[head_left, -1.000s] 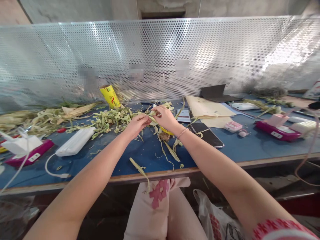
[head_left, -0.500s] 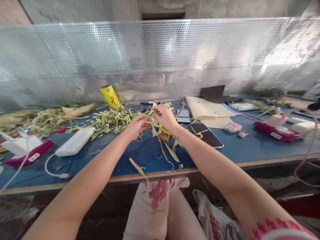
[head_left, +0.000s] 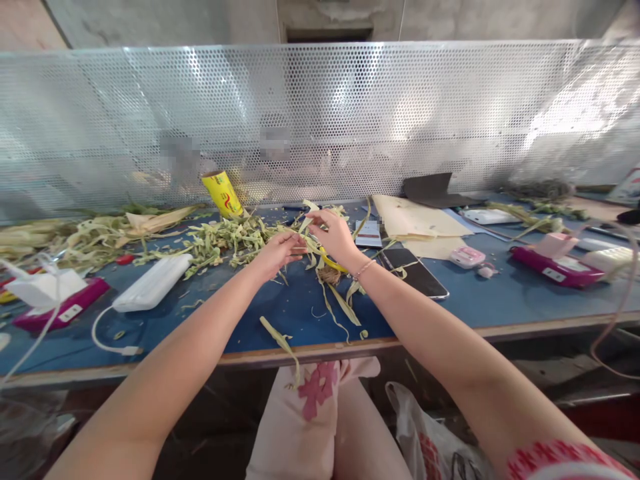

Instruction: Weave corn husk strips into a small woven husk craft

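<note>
My right hand (head_left: 334, 235) pinches a pale green husk strip (head_left: 310, 205) near its upper end; the strip sticks up past the fingertips. Close beside it on the left, my left hand (head_left: 281, 253) has its fingertips drawn together on the same husk piece, partly hidden by the fingers. Beneath my right hand lie a yellow curved item (head_left: 330, 261), mostly covered, and a brown fibrous clump (head_left: 329, 275). Beyond my left hand spreads a heap of knotted husk pieces (head_left: 220, 243). Loose strips (head_left: 345, 305) lie in front of my hands, and another strip (head_left: 280, 337) hangs over the table edge.
A yellow tube (head_left: 223, 193) leans at the back by a perforated metal screen (head_left: 320, 120). A white power bank (head_left: 153, 283) and a purple power strip (head_left: 60, 310) lie left. To the right are a phone (head_left: 417, 273), brown paper (head_left: 420, 217), a pink case (head_left: 467, 257) and another purple strip (head_left: 555, 267).
The husk strip's end now stands higher above my right fingertips. My left hand has shifted slightly right, and its fingers have turned a little. The rest stays in place.
</note>
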The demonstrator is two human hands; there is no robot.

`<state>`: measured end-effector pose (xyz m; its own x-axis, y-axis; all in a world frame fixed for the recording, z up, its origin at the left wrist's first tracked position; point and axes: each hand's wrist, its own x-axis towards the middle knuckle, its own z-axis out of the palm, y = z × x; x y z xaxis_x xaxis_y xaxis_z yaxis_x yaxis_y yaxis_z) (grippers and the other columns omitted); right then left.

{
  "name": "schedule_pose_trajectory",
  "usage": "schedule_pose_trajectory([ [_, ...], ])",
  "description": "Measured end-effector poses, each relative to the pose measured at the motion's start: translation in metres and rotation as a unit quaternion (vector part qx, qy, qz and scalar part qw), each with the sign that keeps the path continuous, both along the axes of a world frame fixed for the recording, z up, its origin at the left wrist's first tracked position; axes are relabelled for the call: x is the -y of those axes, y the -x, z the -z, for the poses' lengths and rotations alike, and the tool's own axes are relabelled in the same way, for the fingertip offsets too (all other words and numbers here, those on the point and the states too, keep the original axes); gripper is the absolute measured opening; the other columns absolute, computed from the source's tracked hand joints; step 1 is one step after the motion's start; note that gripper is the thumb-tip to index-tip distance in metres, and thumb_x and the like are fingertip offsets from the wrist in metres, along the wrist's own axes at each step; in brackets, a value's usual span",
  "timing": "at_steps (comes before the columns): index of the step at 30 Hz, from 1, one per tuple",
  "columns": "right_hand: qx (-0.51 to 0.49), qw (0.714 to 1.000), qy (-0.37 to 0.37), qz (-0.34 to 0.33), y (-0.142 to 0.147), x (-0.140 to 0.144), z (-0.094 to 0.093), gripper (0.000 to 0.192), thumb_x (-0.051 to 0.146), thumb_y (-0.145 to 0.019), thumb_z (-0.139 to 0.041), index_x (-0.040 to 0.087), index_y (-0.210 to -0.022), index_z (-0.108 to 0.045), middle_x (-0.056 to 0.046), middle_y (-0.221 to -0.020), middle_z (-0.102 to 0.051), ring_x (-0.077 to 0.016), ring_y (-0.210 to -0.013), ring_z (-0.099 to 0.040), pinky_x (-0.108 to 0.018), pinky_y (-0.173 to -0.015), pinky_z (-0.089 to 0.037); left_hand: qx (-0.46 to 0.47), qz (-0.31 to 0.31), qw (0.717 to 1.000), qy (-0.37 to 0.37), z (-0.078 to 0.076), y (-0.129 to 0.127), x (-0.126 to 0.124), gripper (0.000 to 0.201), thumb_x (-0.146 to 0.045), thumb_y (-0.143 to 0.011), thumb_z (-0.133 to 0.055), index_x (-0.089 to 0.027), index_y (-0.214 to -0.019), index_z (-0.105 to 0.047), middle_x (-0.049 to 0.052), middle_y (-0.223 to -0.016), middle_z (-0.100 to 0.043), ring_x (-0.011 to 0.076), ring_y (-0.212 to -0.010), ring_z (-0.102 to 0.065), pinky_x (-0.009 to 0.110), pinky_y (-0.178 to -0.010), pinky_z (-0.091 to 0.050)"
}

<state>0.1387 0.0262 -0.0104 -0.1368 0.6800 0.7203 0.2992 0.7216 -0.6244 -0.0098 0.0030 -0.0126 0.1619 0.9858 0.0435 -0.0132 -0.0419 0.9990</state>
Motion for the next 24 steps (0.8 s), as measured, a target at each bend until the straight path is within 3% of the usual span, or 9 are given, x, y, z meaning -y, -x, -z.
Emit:
schedule_pose_trajectory([
  [6, -0.001, 1.0, -0.009, -0.003, 0.0001, -0.002, 0.001, 0.021, 0.012, -0.07, -0.052, 0.017, -0.088, -0.062, -0.006, -0.088, -0.059, -0.0133, -0.077, -0.056, -0.029, -0.07, -0.048, 0.007, 0.031, 0.999, -0.007, 0.0039, 0.0003, -0.0012, 0.018, -0.029, -0.079, -0.052, -0.016, -0.068, -0.052, 0.003, -0.064, -0.064, 0.0114, -0.063, -0.062, 0.028, -0.071, -0.047],
  [14, -0.008, 1.0, 0.003, 0.002, 0.0003, -0.0009, 0.0009, 0.022, 0.012, -0.071, -0.052, 0.016, -0.091, -0.061, -0.006, -0.088, -0.059, -0.0124, -0.076, -0.057, -0.029, -0.073, -0.049, 0.15, 0.071, 0.985, 0.049, 0.0021, -0.003, 0.0006, 0.014, -0.024, -0.076, -0.057, -0.016, -0.067, -0.05, 0.005, -0.07, -0.066, 0.0164, -0.074, -0.065, 0.031, -0.075, -0.046],
  [20, -0.011, 1.0, 0.004, -0.001, 0.0005, -0.0016, 0.0016, 0.023, 0.01, -0.07, -0.05, 0.016, -0.09, -0.06, -0.006, -0.091, -0.06, -0.0124, -0.078, -0.058, -0.029, -0.074, -0.049, 0.231, 0.028, 0.972, 0.028, -0.0001, -0.0023, -0.0016, 0.012, -0.019, -0.069, -0.062, -0.017, -0.063, -0.053, 0.001, -0.066, -0.064, 0.0134, -0.068, -0.062, 0.029, -0.07, -0.044],
  [24, 0.01, 1.0, -0.006, 0.003, -0.0008, 0.003, -0.0018, 0.02, 0.014, -0.073, -0.05, 0.017, -0.089, -0.062, -0.007, -0.096, -0.061, -0.0148, -0.085, -0.058, -0.028, -0.07, -0.048, 0.201, -0.049, 0.978, -0.003, -0.0033, -0.0023, -0.0013, 0.009, -0.017, -0.068, -0.06, -0.016, -0.061, -0.055, 0.0, -0.067, -0.063, 0.0103, -0.065, -0.057, 0.024, -0.063, -0.041],
])
